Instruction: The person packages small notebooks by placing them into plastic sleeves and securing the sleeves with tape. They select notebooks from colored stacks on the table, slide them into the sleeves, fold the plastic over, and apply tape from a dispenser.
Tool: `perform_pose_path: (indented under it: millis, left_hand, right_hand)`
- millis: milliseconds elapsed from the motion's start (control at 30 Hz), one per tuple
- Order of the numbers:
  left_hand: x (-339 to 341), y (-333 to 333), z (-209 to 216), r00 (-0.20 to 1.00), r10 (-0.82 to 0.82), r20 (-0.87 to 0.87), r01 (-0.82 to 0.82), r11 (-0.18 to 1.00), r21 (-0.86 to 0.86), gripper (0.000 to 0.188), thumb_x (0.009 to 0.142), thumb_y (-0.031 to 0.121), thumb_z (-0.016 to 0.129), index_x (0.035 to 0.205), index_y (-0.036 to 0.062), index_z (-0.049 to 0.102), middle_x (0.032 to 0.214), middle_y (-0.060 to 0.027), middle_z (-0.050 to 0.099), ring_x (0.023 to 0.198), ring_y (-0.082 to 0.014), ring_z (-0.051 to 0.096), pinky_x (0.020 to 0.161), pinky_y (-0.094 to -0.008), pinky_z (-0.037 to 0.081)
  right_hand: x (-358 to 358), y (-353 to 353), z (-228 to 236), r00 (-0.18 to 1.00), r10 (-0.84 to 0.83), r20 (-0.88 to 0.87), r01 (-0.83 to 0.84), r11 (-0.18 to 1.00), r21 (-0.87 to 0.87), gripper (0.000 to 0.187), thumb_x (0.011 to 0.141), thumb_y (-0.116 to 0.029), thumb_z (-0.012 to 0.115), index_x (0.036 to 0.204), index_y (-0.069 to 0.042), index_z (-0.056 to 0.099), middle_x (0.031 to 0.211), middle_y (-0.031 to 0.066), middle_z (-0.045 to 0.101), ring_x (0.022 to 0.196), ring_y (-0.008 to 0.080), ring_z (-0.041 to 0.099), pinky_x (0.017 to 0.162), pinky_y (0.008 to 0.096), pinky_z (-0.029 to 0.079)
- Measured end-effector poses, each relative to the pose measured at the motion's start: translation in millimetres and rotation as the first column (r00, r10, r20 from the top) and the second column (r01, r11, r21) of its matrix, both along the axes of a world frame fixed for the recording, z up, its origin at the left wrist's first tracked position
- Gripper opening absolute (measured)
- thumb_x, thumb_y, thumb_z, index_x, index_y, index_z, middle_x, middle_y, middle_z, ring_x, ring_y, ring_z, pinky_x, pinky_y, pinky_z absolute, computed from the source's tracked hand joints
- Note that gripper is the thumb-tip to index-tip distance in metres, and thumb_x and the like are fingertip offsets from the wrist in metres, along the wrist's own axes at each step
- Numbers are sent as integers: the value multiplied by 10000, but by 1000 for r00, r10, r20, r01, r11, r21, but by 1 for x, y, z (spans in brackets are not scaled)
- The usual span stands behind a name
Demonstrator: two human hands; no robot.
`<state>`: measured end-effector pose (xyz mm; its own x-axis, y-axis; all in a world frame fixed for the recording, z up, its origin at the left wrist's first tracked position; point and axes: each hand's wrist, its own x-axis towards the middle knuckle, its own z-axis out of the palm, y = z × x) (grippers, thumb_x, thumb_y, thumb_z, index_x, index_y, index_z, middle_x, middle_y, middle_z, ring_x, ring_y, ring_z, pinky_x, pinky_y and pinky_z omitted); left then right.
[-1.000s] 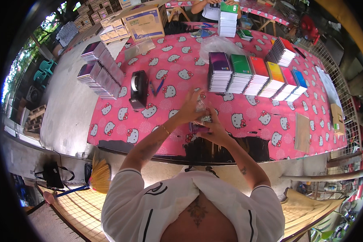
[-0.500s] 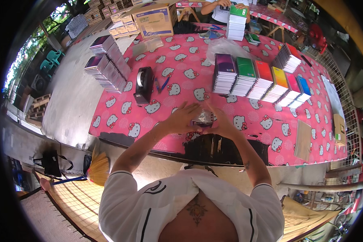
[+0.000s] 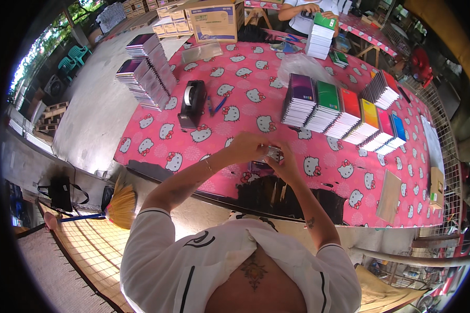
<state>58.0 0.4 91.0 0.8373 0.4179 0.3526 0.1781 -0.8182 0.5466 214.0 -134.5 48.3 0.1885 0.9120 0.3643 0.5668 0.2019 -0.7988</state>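
Close to the near table edge, a small dark purple notebook (image 3: 261, 167) in shiny clear plastic (image 3: 273, 152) lies between my hands, mostly covered by them. My left hand (image 3: 248, 147) is closed at its far side, fingers bent over the plastic. On the near right, my right hand (image 3: 284, 163) pinches the plastic with thumb and fingers. Beyond my left hand stands a black tape dispenser (image 3: 192, 107), with a pair of blue-handled pliers or scissors (image 3: 215, 106) beside it.
Stacks of spiral notebooks in purple (image 3: 301, 87), green (image 3: 326, 96), red, yellow, pink and blue stand right of centre. More wrapped stacks (image 3: 143, 78) rise at the far left. Across the pink tablecloth (image 3: 203, 156), a co-worker's hands (image 3: 318, 11) touch a tall green-topped stack. A cardboard piece (image 3: 389, 197) lies right.
My hands have drawn closer together over the notebook; the left fingers are now bent rather than spread flat. The view has shifted slightly.
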Motion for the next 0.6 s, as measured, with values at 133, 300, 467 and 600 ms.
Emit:
perform_pose_path:
  millis: [133, 300, 467, 600]
  left_hand:
    - [11, 1, -6, 997, 29, -74, -21, 995, 101, 206, 815, 259, 699, 987, 147, 708, 671, -86, 666, 624, -326, 662, 605, -422, 531]
    - [17, -2, -11, 985, 174, 8, -152, 834, 531, 294, 816, 283, 714, 1073, 145, 684, 785, -102, 687, 681, -252, 672, 608, -386, 524]
    - [10, 40, -38, 999, 11, 30, 8, 819, -574, 254, 818, 217, 716, 1013, 69, 646, 868, -97, 651, 799, -190, 660, 696, -365, 536]
    - [-106, 156, -55, 479, 848, 226, -877, 453, 160, 447, 777, 351, 757, 1057, 15, 664, 944, -219, 644, 1023, -357, 587, 863, -518, 457]
  right_hand:
    - [4, 4, -20, 916, 104, -387, -120, 993, -18, 497, 854, -79, 727, 1307, -69, 524, 1160, 75, 580, 1096, 197, 576, 914, 336, 491]
    - [6, 7, -20, 757, 35, -653, -164, 977, -138, 498, 854, -35, 718, 1311, -59, 520, 1123, 58, 596, 1040, 134, 571, 876, 283, 502]
    - [10, 7, -29, 650, -48, -758, -108, 982, -155, 464, 866, -15, 693, 1298, -58, 531, 1134, 40, 570, 1000, 125, 565, 839, 272, 507]
    - [1, 10, -22, 692, -59, -719, -85, 983, -163, 443, 874, -30, 691, 1291, -68, 547, 1138, 41, 547, 967, 122, 555, 794, 255, 512]
